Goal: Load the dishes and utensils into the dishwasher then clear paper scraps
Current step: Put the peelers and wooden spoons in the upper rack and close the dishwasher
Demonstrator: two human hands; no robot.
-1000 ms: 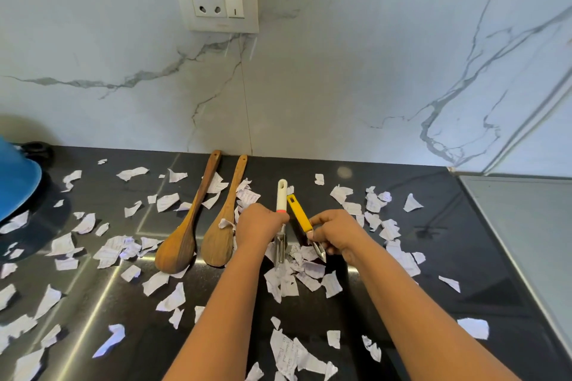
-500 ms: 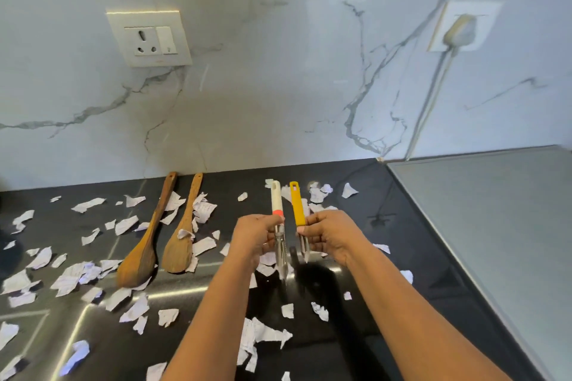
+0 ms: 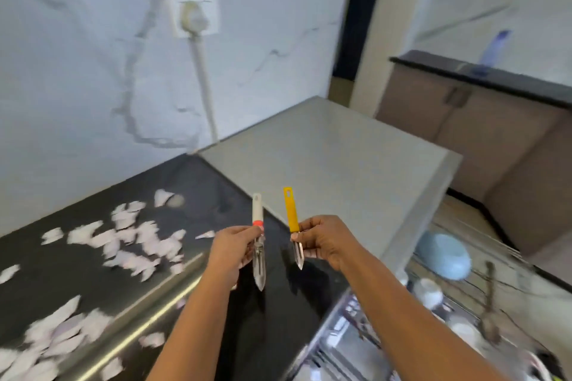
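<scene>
Left grip point(image 3: 233, 246) pinching white peeler point(image 3: 257, 213), right grip point(image 3: 322, 240) pinching yellow peeler point(image 3: 292, 219), blades down.

The left forearm point(image 3: 198, 325) and right forearm point(image 3: 411, 318) are bare — so are the wrists, the left grip point(image 3: 235, 246) and the right grip point(image 3: 323, 241), uncovered to the view's lower edge.

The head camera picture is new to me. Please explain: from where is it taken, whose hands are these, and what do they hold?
There is no machine here: a person wears a camera on the head, so you look forward and down at their two bare hands. The left hand holds a white-handled peeler; the right hand holds a yellow-handled peeler, both blades pointing down. Torn paper scraps lie on the black counter. At the lower right a rack with a blue bowl shows, blurred.
</scene>
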